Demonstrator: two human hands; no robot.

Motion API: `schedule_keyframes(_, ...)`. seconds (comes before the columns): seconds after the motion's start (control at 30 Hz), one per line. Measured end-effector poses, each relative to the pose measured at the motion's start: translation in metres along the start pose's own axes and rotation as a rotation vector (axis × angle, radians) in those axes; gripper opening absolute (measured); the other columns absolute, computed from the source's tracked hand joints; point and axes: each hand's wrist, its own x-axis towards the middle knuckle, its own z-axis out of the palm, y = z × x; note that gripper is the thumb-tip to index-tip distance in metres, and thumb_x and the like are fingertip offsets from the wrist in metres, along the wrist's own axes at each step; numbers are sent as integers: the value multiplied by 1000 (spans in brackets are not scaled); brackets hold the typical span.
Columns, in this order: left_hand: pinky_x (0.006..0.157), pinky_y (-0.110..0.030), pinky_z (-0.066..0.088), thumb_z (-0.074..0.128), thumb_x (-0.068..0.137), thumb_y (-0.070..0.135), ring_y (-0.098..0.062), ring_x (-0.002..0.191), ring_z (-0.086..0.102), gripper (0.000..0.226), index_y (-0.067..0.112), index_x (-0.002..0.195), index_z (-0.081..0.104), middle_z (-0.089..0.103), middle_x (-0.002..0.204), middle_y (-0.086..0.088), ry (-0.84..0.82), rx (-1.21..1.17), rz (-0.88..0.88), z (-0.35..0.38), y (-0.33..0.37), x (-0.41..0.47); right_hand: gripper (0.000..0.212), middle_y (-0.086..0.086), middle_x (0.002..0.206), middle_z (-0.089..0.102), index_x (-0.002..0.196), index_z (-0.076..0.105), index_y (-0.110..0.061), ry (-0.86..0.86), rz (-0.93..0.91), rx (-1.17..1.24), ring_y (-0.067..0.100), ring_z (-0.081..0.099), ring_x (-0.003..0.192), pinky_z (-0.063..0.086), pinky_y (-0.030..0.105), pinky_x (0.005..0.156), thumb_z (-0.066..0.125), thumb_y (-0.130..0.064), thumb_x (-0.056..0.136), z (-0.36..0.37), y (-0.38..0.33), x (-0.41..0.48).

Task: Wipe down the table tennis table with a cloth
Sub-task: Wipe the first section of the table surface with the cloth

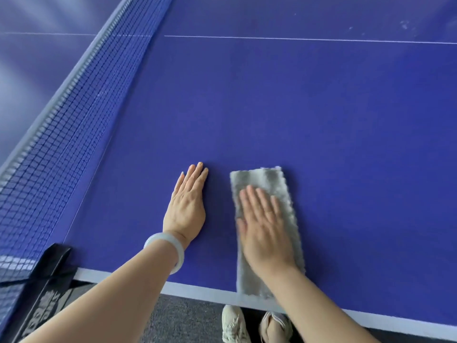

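Two flat hands rest on a blue table tennis table: the right hand, fingers straight, presses a folded grey cloth that lies lengthwise from the near edge inward, its near end just over the white edge line; the left hand, fingers straight and together, lies palm down on bare surface just beside it, a pale bangle on the wrist. A blue net runs along the left, its black clamp at the near left corner. Two light shoes show on grey carpet below the edge.
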Motion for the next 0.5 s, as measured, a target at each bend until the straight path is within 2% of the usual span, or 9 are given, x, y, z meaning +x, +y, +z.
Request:
schedule_keyframes(0.07,123,-26,-3,27,89,-10,-10,151,4,70,13,155,23,11,163,3,13,10,5,1,0,-1,62,8,164,16,156,21,-9,69,204,-93,25,12,153,10,45,125,10,-36,102,-12,71,-9)
schedule_keyframes(0.13,123,-27,-3,27,89,-10,-11,151,4,70,12,155,22,10,163,2,26,29,4,2,3,-1,59,15,162,22,155,23,-3,102,455,-68,30,19,151,15,50,123,18,-34,105,-28,124,-20)
schedule_keyframes(0.17,123,-28,-3,27,89,-9,-12,152,4,70,11,155,22,10,164,2,31,38,3,3,5,-1,55,18,161,23,154,24,-1,122,554,-37,33,20,151,16,52,122,22,-30,107,-31,134,-22)
schedule_keyframes(0.23,123,-29,-4,26,89,-8,-14,152,4,69,9,156,20,9,164,-1,35,57,7,3,7,-1,52,22,160,26,153,24,2,168,667,-9,37,22,149,15,55,121,29,-23,107,-25,111,-14)
schedule_keyframes(0.3,123,-29,-6,25,89,-7,-16,152,3,68,8,156,19,8,164,-2,39,77,11,4,8,-1,53,24,156,32,151,30,5,162,603,-16,40,29,146,18,56,120,29,-22,105,-15,48,-2)
schedule_keyframes(0.37,122,-28,-9,25,92,-5,-16,152,0,66,8,156,16,4,163,-1,30,81,15,4,7,-1,59,22,157,32,151,33,2,120,392,-1,37,30,146,22,53,120,27,-29,101,4,-21,3)
schedule_keyframes(0.43,121,-26,-11,25,95,-2,-12,150,-5,62,8,156,14,-2,161,2,19,87,25,4,6,-2,62,17,162,19,155,23,-2,66,195,-4,32,16,152,18,52,122,18,-34,101,16,-64,2)
schedule_keyframes(0.5,121,-26,-10,26,95,-3,-12,150,-4,63,9,156,15,0,162,1,27,88,38,4,5,-2,62,10,165,3,158,10,-8,-11,58,-3,25,-1,153,7,48,124,13,-38,103,14,-55,-3)
